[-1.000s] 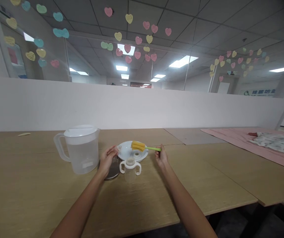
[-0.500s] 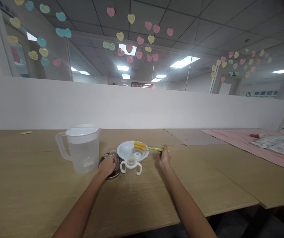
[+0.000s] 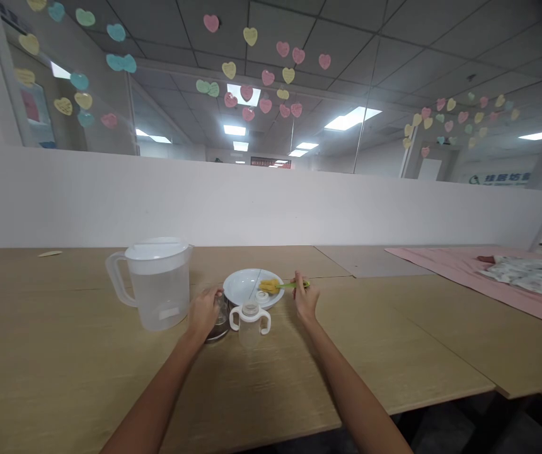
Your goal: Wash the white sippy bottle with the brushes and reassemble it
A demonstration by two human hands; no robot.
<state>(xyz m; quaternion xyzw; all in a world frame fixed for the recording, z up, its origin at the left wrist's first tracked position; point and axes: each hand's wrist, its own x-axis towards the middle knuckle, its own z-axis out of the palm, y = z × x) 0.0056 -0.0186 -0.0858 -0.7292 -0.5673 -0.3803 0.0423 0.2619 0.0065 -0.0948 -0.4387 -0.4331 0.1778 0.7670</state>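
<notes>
My right hand (image 3: 306,299) is closed round the green handle of a bottle brush (image 3: 269,287). The brush's yellow sponge head lies over the right part of a white plate (image 3: 240,285). Beside the sponge, in the plate, is a small white ring-shaped cap (image 3: 261,296). My left hand (image 3: 205,310) is over a dark round tray (image 3: 218,333), fingers curled at a clear plastic piece (image 3: 222,310); what they grip is partly hidden. Between the hands, in front of the plate, a clear baby bottle (image 3: 250,325) with two white handles stands upright, its top uncovered.
A lidded translucent pitcher (image 3: 160,290) holding liquid stands left of my left hand. On the right, a pink cloth (image 3: 422,257) lies under a patterned garment (image 3: 517,274). A white wall (image 3: 271,208) with glass above rises behind the wooden table (image 3: 375,353).
My left hand moved from the plate's edge down to the tray with a clear piece, then rose slightly there. My right hand shifted its hold, and the brush head dropped lower onto the plate.
</notes>
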